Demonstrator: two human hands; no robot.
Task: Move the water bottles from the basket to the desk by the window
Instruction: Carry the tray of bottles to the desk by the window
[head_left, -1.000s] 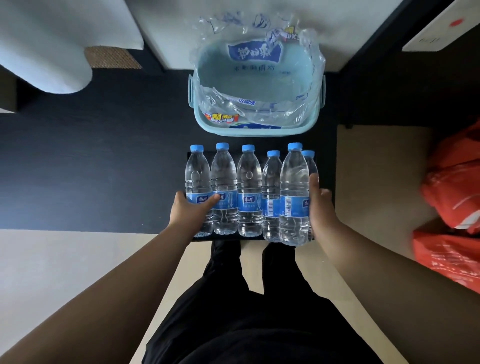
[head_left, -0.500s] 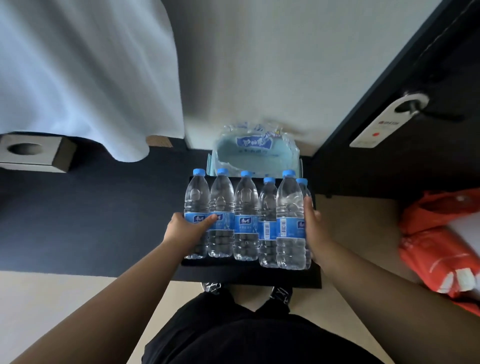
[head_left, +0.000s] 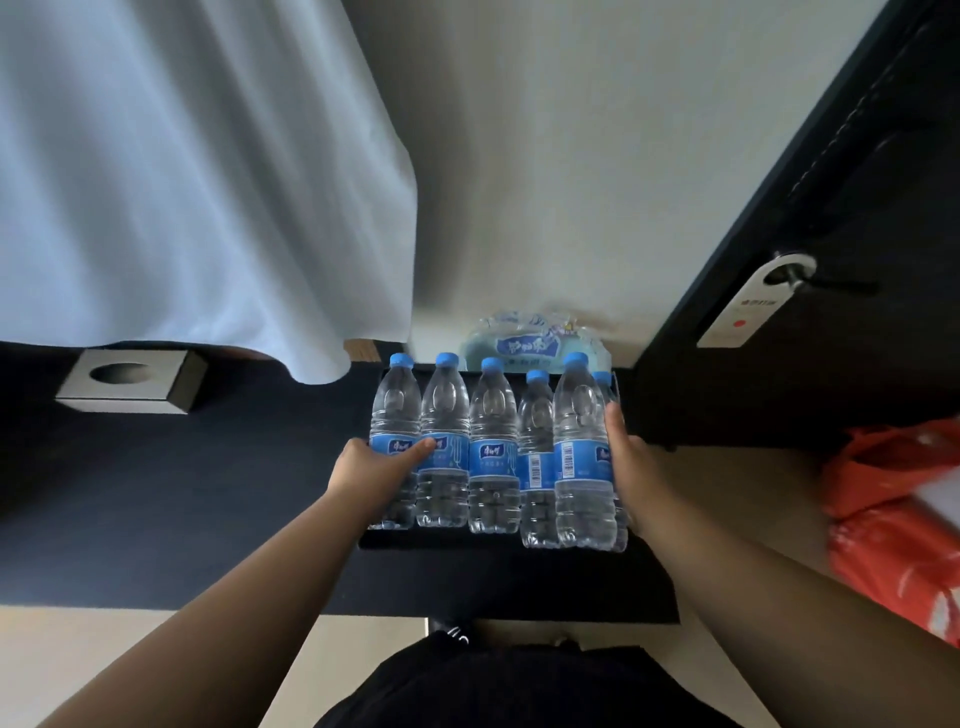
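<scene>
Left hand (head_left: 376, 470) and right hand (head_left: 626, 467) clamp the row of bottles (head_left: 493, 452) from both ends, likely squeezing them together so all lift as one block off the tray (head_left: 447, 539)

Water bottles (head_left: 493, 447): clear glossy plastic, ribbed, with glossy blue film labels and matt blue plastic caps; smooth against my palms. Basket (head_left: 530, 345): pale blue plastic, lined with crinkled, shiny clear wrap. Desk (head_left: 156, 499): dark, matt, smooth top. Curtain (head_left: 182, 171): soft white cloth. Bags (head_left: 898, 519): glossy orange plastic.
</scene>
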